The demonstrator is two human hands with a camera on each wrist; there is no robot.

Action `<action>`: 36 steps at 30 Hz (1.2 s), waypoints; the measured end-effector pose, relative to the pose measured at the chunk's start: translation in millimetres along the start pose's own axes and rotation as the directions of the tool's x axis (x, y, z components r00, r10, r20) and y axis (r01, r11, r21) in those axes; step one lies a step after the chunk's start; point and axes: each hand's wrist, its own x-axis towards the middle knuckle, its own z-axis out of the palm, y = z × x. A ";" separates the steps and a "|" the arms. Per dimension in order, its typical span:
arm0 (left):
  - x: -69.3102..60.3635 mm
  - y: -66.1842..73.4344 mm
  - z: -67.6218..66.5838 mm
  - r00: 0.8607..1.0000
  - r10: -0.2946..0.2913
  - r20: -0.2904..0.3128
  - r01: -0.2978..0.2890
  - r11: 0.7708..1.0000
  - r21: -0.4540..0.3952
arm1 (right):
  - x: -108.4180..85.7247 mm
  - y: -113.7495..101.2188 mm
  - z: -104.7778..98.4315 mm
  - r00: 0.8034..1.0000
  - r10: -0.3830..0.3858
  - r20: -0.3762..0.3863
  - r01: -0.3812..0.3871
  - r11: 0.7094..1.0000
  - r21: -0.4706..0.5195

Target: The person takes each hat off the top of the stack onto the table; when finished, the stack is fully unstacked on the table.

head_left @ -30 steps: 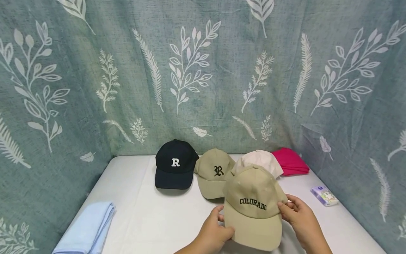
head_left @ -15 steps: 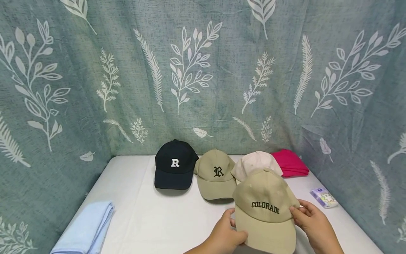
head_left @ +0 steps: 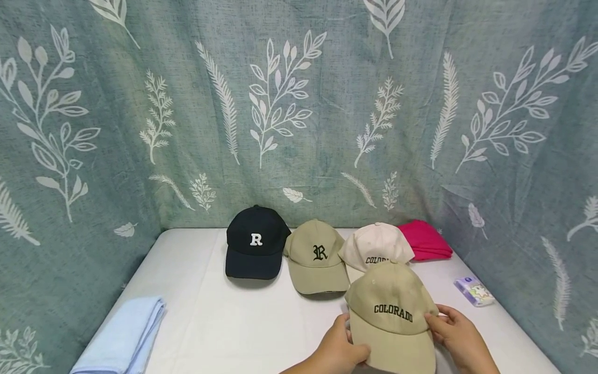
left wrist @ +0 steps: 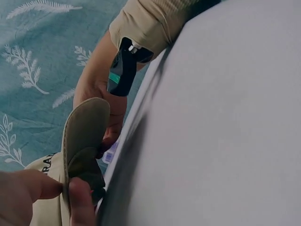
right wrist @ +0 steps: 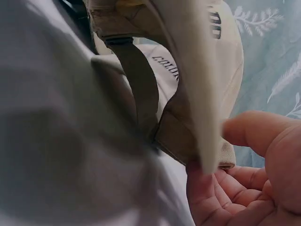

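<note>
A khaki baseball cap [head_left: 392, 317] lettered COLORADO is held up at the front right in the head view, its front turned toward me and its visor low. My left hand [head_left: 340, 347] pinches the visor's left edge; the left wrist view shows thumb and finger on either side of the visor [left wrist: 87, 125]. My right hand [head_left: 460, 335] grips the cap's lower side, thumb outside and fingers underneath, as the right wrist view shows. Behind it, a cream cap [head_left: 377, 241] is partly hidden. An olive cap [head_left: 315, 254] with a black R stands beside the cream one.
A black cap [head_left: 256, 244] with a white R ends the row at left. A red folded cloth [head_left: 425, 241] lies behind the cream cap, and a small purple-and-white packet [head_left: 474, 292] near the right edge. A light blue folded towel [head_left: 121, 332] lies front left. Patterned curtains surround the table.
Both hands have carried the khaki cap rightward and toward me. Part of the cream cap's lettering now shows above it. The other caps stay in place.
</note>
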 end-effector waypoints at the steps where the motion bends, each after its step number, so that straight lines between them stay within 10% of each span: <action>1: 0.6 -2.6 -0.6 1.000 -0.003 0.001 0.003 1.000 0.022 | 1.4 1.3 0.6 1.000 0.005 -0.002 -0.005 1.000 -0.026; 18: 12.4 -17.6 -1.3 0.999 0.032 0.027 -0.037 0.976 0.216 | 8.1 13.3 5.6 0.995 -0.044 -0.085 0.036 0.994 -0.099; 36: 8.6 -12.5 -0.5 1.000 0.001 0.020 -0.004 0.985 0.172 | 11.5 18.7 1.7 0.991 -0.003 -0.133 -0.011 0.994 -0.108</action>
